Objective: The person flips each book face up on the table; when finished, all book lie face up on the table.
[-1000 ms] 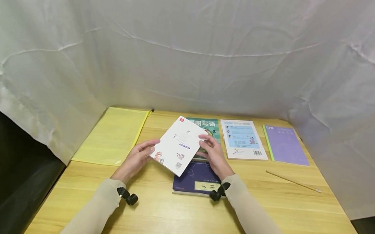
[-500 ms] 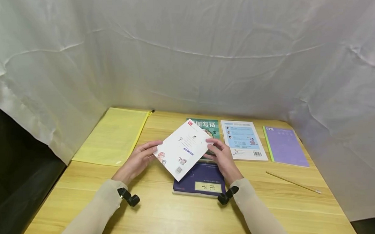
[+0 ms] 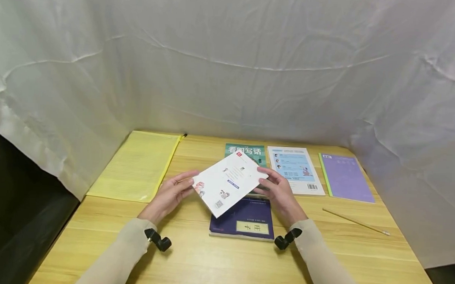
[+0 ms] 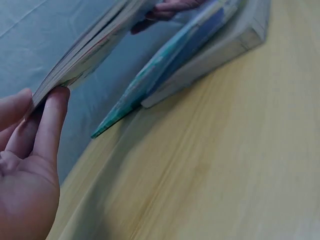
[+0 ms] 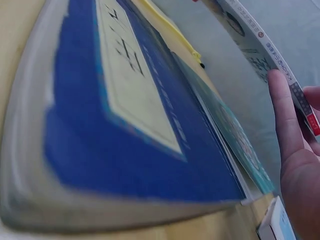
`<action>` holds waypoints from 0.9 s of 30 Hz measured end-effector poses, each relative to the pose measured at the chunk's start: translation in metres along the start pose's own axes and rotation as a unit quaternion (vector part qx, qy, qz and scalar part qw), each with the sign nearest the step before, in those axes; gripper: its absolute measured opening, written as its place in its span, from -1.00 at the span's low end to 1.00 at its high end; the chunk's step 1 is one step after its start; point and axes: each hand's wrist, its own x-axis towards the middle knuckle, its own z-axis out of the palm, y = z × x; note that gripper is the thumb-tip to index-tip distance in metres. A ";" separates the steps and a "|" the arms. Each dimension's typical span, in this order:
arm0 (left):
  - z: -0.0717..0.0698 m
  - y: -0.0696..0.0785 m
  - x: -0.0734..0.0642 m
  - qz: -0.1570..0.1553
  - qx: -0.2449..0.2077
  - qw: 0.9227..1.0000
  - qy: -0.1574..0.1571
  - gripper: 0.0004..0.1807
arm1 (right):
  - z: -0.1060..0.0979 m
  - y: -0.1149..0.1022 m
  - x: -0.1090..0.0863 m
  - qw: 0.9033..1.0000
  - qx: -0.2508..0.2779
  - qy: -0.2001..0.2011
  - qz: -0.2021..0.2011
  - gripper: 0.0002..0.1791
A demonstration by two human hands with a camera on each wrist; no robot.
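A white book (image 3: 229, 182) with small cartoon figures and a QR code is held tilted above the table between both hands. My left hand (image 3: 172, 194) pinches its left corner; in the left wrist view the thumb lies on one side and fingers (image 4: 52, 120) on the other. At the opposite edge my right hand (image 3: 280, 195) grips the book near its spine (image 5: 280, 62). Below it lie a thick dark blue book (image 3: 243, 223) with a pale title label and, behind that, a green book (image 3: 246, 149), both partly covered by the white one.
To the left lies a yellow zip pouch (image 3: 135, 165). Right of the green book are a white and light blue book (image 3: 295, 170) and a purple notebook (image 3: 348, 179). A pencil (image 3: 355, 221) lies in front of them. Grey cloth (image 3: 230, 74) hangs behind the wooden table (image 3: 222, 269).
The white book has shifted to the right and turned a little clockwise, uncovering more of the green book's title. My right hand has moved right with it; the left hand has moved slightly.
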 end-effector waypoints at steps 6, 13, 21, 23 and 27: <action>0.007 -0.002 0.002 -0.004 0.067 0.998 -0.005 -0.51 | -0.013 -0.002 -0.001 1.000 -0.011 -0.013 -0.007 -0.45; 0.013 0.001 0.005 0.006 0.131 0.991 -0.003 -0.55 | -0.021 -0.006 -0.005 1.000 -0.020 -0.009 -0.005 -0.47; 0.018 0.001 0.011 0.020 0.120 0.992 0.025 -0.59 | -0.034 -0.008 -0.008 0.999 -0.004 -0.041 -0.009 -0.48; 0.017 0.001 0.012 0.027 0.098 0.995 0.024 -0.58 | -0.038 -0.009 -0.009 0.998 -0.006 -0.054 -0.017 -0.46; 0.018 0.002 0.014 0.032 0.059 0.997 0.024 -0.56 | -0.043 -0.010 -0.011 0.996 -0.016 -0.077 -0.038 -0.42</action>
